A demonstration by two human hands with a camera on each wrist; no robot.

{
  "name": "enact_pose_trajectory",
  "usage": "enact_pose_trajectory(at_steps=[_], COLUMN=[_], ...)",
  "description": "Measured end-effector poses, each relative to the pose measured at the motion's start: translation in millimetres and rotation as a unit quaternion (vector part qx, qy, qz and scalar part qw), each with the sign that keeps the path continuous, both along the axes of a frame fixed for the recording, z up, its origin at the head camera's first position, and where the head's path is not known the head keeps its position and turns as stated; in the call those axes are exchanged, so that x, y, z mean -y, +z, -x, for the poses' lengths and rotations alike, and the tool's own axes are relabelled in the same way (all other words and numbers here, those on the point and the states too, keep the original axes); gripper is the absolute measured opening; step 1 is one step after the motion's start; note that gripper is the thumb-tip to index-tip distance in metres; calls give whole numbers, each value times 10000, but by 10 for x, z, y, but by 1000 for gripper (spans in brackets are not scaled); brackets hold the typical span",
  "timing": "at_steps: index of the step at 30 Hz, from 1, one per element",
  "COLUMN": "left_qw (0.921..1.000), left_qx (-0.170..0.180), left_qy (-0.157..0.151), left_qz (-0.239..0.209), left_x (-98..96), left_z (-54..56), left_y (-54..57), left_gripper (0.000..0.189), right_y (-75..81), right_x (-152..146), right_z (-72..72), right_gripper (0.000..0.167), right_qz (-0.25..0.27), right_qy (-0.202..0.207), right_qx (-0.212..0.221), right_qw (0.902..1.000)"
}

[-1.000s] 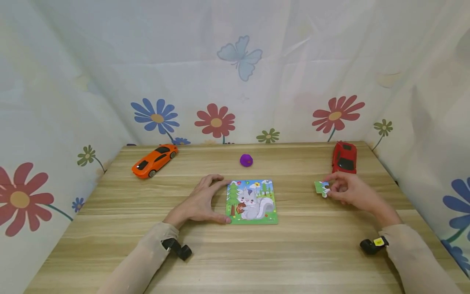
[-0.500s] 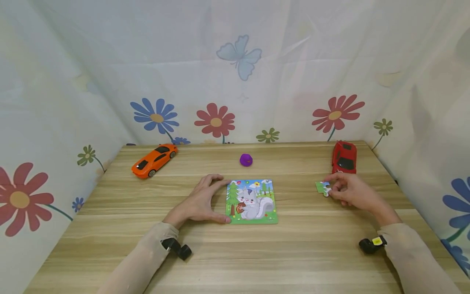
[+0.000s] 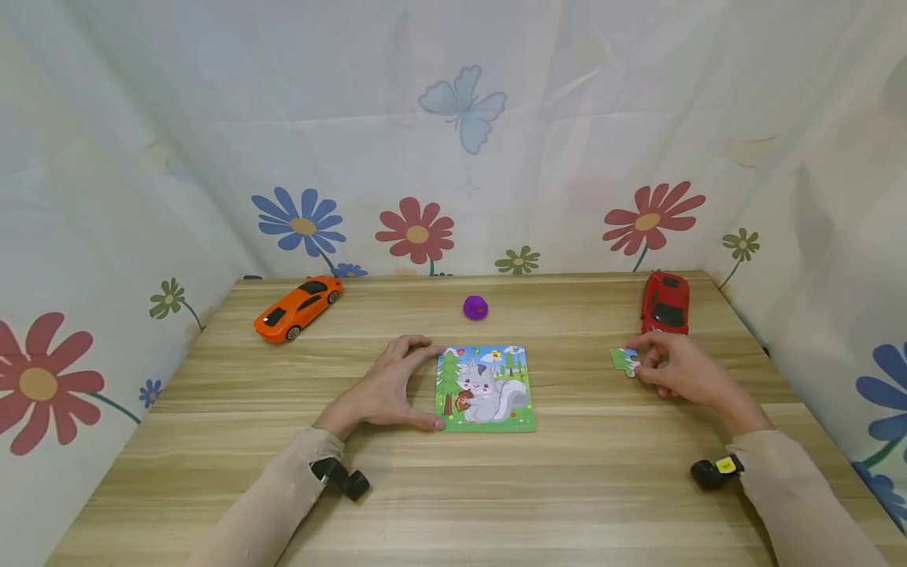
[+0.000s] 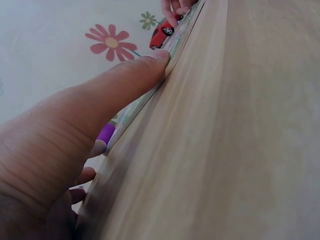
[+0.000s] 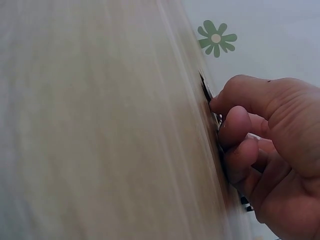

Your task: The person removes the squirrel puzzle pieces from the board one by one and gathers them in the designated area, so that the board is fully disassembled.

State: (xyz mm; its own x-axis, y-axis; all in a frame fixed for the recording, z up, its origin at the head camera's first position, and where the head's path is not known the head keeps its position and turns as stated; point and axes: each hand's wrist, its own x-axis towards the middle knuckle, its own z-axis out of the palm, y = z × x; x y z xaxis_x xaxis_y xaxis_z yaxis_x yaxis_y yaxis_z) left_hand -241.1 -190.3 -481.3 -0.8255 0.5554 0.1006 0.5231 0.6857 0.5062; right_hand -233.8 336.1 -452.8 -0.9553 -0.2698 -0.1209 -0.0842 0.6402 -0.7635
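A square squirrel-picture jigsaw puzzle (image 3: 489,394) lies flat mid-table in the head view. My left hand (image 3: 386,386) spans its left edge, thumb on the near corner and forefinger at the far corner, both fairly straight. The left wrist view shows the thumb (image 4: 130,75) resting on the puzzle's edge. To the right, my right hand (image 3: 673,366) pinches a small green-and-white jigsaw piece (image 3: 622,360) at or just above the tabletop. In the right wrist view, my right hand (image 5: 270,140) has curled fingers, and the piece is mostly hidden.
A red toy car (image 3: 666,301) stands just beyond my right hand. At the back left is an orange toy car (image 3: 299,310); a small purple object (image 3: 475,308) sits behind the puzzle. Flower-printed cloth (image 3: 560,189) encloses the wooden table (image 3: 453,496) at the back and sides.
My right hand and the pinched jigsaw piece have shifted very slightly to the right, the piece turning a little. The left hand and the puzzle stay put.
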Motion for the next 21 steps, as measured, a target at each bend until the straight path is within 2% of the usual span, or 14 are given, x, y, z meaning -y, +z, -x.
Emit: enact_pose_trajectory(at_steps=[21], left_qw=[10000], left_qx=[19], left_qy=[20], left_qz=[25], left_x=[-2], left_z=[-1], left_y=[1], left_gripper=[128], right_y=[18], right_x=[-6], right_z=[-8], right_gripper=[52], right_qz=[109], right_qy=[56], right_qx=[-16], right_qw=[9999])
